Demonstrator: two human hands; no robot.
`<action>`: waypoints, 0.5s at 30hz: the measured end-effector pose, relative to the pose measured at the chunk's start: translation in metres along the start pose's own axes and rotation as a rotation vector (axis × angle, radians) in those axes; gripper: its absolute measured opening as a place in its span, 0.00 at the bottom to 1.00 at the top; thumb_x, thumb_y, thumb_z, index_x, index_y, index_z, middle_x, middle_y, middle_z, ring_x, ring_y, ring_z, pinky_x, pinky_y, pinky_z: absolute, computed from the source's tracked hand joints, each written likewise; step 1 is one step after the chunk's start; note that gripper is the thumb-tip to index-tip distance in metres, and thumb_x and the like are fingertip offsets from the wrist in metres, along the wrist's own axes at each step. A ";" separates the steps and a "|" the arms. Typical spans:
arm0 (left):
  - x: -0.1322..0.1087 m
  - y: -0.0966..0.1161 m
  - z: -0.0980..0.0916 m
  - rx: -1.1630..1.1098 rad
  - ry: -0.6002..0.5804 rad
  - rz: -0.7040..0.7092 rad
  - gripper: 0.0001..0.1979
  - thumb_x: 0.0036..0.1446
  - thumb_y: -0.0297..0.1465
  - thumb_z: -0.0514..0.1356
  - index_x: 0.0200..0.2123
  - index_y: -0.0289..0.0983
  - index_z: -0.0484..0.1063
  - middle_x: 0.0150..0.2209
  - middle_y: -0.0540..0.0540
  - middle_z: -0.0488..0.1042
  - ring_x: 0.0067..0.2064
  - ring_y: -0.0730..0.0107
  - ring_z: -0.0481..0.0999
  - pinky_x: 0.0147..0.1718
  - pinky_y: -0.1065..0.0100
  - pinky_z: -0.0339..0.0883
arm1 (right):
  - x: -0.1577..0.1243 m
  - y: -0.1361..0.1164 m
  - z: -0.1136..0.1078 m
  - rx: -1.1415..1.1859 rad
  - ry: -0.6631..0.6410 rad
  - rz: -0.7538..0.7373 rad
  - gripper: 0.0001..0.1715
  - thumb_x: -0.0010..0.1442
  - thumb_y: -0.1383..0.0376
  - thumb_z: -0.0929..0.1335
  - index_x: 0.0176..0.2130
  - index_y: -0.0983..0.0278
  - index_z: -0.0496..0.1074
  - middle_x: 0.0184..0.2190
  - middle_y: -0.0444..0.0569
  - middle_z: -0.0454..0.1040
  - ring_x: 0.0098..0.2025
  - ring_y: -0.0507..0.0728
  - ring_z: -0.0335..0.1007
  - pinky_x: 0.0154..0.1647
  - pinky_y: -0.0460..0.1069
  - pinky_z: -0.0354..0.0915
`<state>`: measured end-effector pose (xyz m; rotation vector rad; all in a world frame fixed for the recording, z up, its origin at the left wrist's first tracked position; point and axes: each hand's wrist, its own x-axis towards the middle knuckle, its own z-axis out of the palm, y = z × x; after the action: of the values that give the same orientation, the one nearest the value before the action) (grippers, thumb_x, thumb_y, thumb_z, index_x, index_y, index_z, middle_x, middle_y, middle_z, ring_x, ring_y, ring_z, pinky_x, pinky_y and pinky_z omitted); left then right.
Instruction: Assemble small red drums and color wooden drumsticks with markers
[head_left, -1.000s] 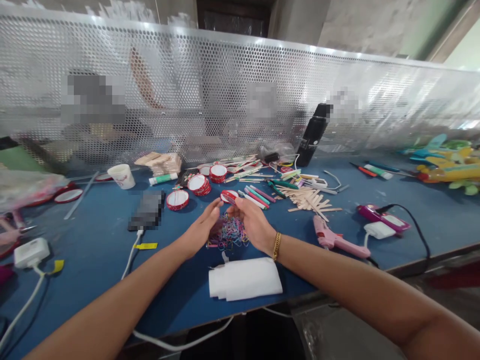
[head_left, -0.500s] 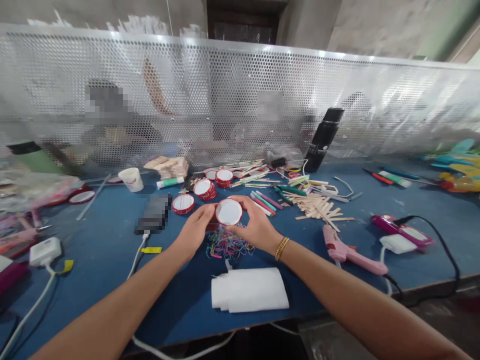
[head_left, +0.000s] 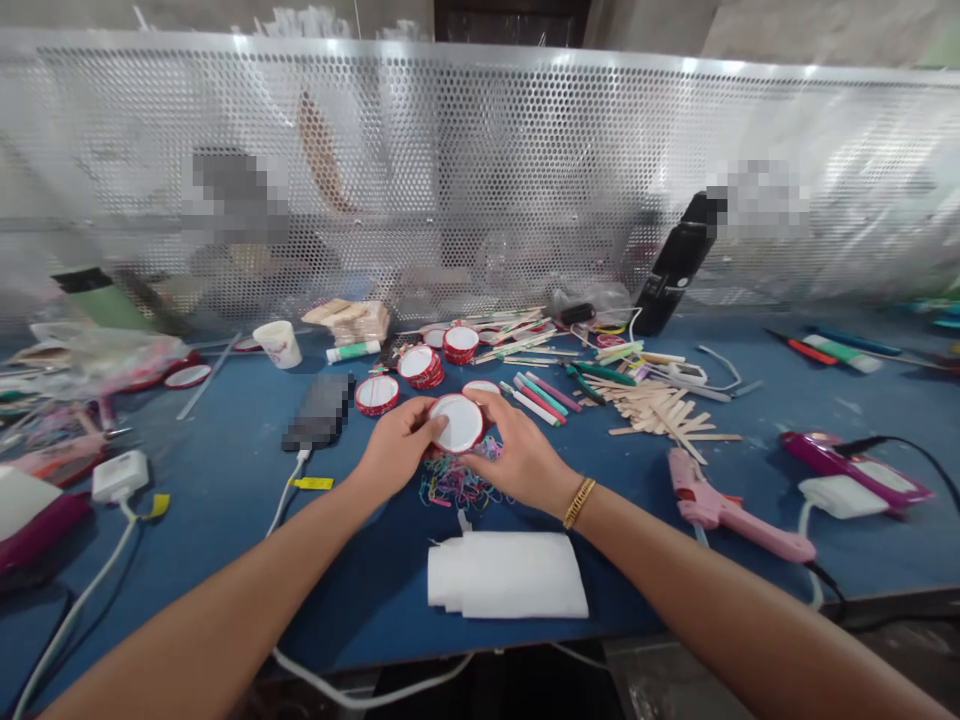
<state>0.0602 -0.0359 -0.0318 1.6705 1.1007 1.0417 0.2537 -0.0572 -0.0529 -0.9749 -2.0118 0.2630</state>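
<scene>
Lid (head_left: 462, 426) sits at the centre of the frame, gripped by both hands: left hand (head_left: 397, 445) with its thumb on the white face, right hand (head_left: 521, 450) closed on the opposite rim. Hands and lid partly cover a tangle of bands (head_left: 450, 488) just below; a cloth (head_left: 517, 575) lies at lower centre. Another lid shows behind, partly hidden. Stacked lids (head_left: 420, 368), a phone (head_left: 319, 412) and a cup (head_left: 279, 345) fill the left of centre. Pens (head_left: 544, 397), sticks (head_left: 660, 410) and a glue gun (head_left: 739, 510) crowd the right; mesh (head_left: 510, 180) spans the top.
</scene>
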 end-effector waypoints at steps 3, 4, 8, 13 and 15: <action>0.001 0.000 -0.001 0.012 0.002 0.002 0.18 0.55 0.43 0.63 0.40 0.36 0.76 0.27 0.50 0.73 0.24 0.71 0.68 0.23 0.70 0.63 | 0.000 0.001 0.000 -0.004 0.000 -0.019 0.42 0.55 0.62 0.74 0.63 0.61 0.57 0.61 0.57 0.68 0.60 0.66 0.67 0.60 0.63 0.64; 0.001 0.000 0.000 0.017 -0.001 0.002 0.18 0.54 0.44 0.63 0.41 0.36 0.76 0.28 0.50 0.73 0.24 0.72 0.68 0.23 0.70 0.63 | 0.000 0.001 0.000 -0.005 0.001 -0.026 0.42 0.55 0.62 0.74 0.63 0.61 0.57 0.61 0.57 0.68 0.60 0.66 0.67 0.60 0.63 0.64; 0.000 0.000 0.003 -0.043 0.018 0.007 0.19 0.54 0.45 0.65 0.42 0.37 0.78 0.33 0.46 0.78 0.31 0.67 0.74 0.28 0.69 0.68 | 0.001 -0.001 -0.001 0.004 -0.006 -0.025 0.41 0.54 0.59 0.75 0.61 0.60 0.58 0.59 0.57 0.69 0.58 0.67 0.68 0.59 0.64 0.64; 0.001 0.014 0.003 -0.690 0.056 -0.145 0.24 0.65 0.49 0.51 0.53 0.39 0.72 0.53 0.40 0.77 0.52 0.59 0.76 0.49 0.60 0.71 | 0.005 -0.002 -0.005 0.052 0.059 0.069 0.39 0.52 0.62 0.76 0.58 0.61 0.62 0.56 0.56 0.71 0.55 0.65 0.70 0.57 0.63 0.66; 0.002 0.020 0.000 -0.843 0.052 -0.207 0.25 0.68 0.48 0.47 0.53 0.37 0.72 0.55 0.38 0.76 0.55 0.60 0.75 0.53 0.60 0.69 | 0.006 -0.001 -0.005 0.077 0.104 0.101 0.38 0.52 0.62 0.76 0.58 0.61 0.62 0.56 0.56 0.71 0.55 0.65 0.71 0.56 0.62 0.67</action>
<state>0.0657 -0.0386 -0.0129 0.8427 0.6869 1.1889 0.2558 -0.0543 -0.0458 -1.0222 -1.8478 0.3347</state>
